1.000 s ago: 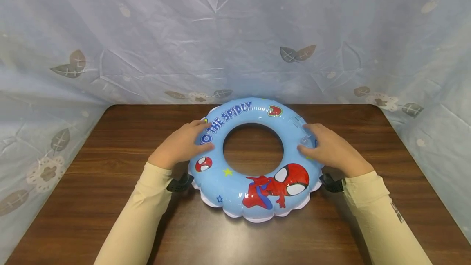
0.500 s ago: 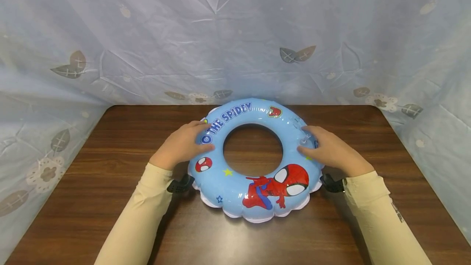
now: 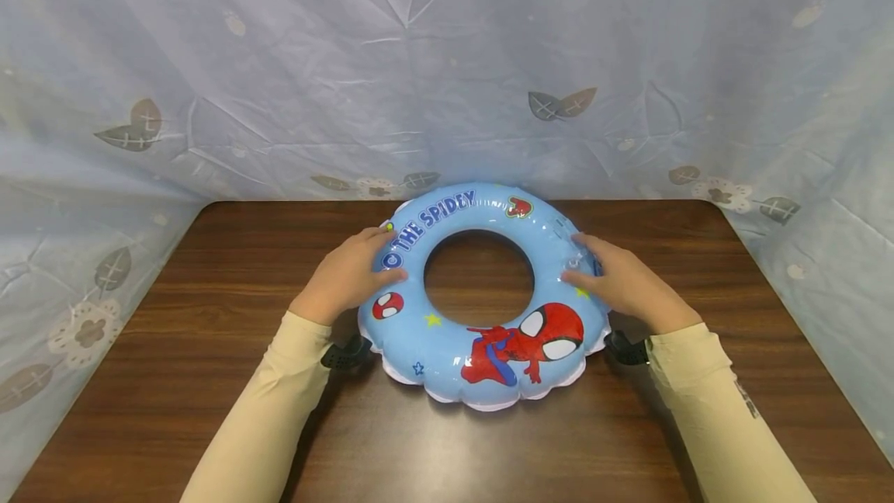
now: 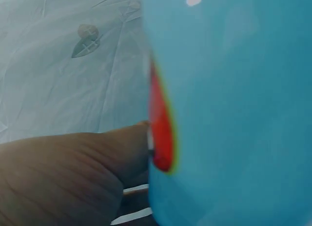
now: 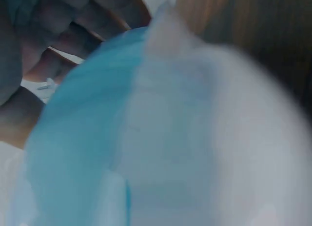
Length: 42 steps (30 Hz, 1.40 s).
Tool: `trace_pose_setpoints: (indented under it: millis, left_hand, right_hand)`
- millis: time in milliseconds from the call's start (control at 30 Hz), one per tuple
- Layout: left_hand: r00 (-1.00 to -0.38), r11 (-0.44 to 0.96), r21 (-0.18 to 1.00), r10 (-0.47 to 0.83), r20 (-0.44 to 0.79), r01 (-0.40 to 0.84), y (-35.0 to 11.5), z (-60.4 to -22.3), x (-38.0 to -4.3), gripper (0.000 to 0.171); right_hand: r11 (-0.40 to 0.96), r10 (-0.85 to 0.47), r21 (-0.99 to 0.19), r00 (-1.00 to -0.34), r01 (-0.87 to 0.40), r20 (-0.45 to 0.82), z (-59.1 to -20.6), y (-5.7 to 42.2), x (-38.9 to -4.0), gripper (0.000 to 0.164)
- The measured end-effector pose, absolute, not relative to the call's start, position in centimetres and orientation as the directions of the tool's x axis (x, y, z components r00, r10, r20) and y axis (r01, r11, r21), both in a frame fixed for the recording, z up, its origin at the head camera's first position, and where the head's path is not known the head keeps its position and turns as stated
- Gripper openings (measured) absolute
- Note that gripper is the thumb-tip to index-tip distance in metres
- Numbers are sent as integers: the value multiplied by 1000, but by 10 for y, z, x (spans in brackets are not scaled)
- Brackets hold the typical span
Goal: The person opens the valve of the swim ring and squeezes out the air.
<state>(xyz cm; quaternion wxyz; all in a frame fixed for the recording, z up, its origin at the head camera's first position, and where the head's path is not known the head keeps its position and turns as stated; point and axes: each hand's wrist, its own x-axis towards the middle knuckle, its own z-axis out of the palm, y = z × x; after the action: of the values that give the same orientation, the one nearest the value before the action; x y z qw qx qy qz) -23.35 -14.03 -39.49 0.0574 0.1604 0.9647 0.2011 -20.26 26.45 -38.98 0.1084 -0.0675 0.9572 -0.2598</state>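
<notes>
A light-blue inflatable swim ring [image 3: 447, 348] with a red cartoon figure, blue lettering and a scalloped white edge is at the middle of the wooden table. My left hand [image 3: 347, 274] grips its left side, thumb on the upper face. On the opposite side my right hand [image 3: 628, 282] holds the ring the same way, close to the clear valve [image 3: 574, 263]. In the left wrist view, blue vinyl fills the right half beside the thumb [image 4: 129, 145]. Curved fingers [image 5: 105, 16] lie along the ring's side in the right wrist view. The underside of the ring is hidden.
The dark wooden table [image 3: 209, 317] has rounded far corners. A pale blue curtain [image 3: 447, 84] with leaf and flower prints hangs behind it and along both sides. Black wrist straps [image 3: 347, 352] sit below each hand, near the ring's edge.
The near edge of the swim ring has shifted slightly away from me and up in the head view. Both hands keep their places on its sides, moving only a little with it.
</notes>
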Motion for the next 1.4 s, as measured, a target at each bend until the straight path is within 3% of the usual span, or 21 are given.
trace_pose_setpoints:
  millis: [200, 333, 433, 533, 600, 733, 900, 1000, 1400]
  left_hand:
    - [-945, 865, 400, 327, 8, 302, -138, -397, -234, 74]
    - [-925, 850, 377, 378, 47, 367, -133, -387, -227, 70]
    - [-857, 792, 355, 512, 57, 497, -127, -376, -218, 66]
    - [-763, 712, 384, 646, -29, 588, -118, -367, -202, 70]
    - [-704, 674, 429, 701, -114, 601, -111, -363, -192, 76]
    - [-649, 665, 475, 726, -228, 577, -101, -360, -178, 86]
    - [-658, 684, 456, 712, -246, 569, -97, -364, -171, 83]
    - [-666, 697, 433, 702, -252, 571, -94, -368, -169, 81]
    - [-660, 674, 344, 730, -178, 653, -90, -374, -167, 71]
  right_hand:
    - [858, -184, -507, -969, -77, -165, -394, 267, -207, 90]
    - [881, -229, -441, -970, -170, -85, -383, 264, -199, 93]
    - [887, -338, -345, -941, -308, -28, -367, 255, -185, 87]
    - [836, -488, -312, -872, -451, -46, -360, 244, -174, 77]
    - [789, -570, -313, -820, -529, -49, -359, 237, -169, 71]
    - [736, -630, -365, -774, -570, -62, -362, 232, -166, 74]
    - [728, -633, -489, -744, -479, -214, -367, 228, -161, 85]
    - [731, -642, -496, -720, -469, -264, -371, 226, -160, 88]
    - [736, -637, -460, -738, -497, -222, -374, 225, -159, 83]
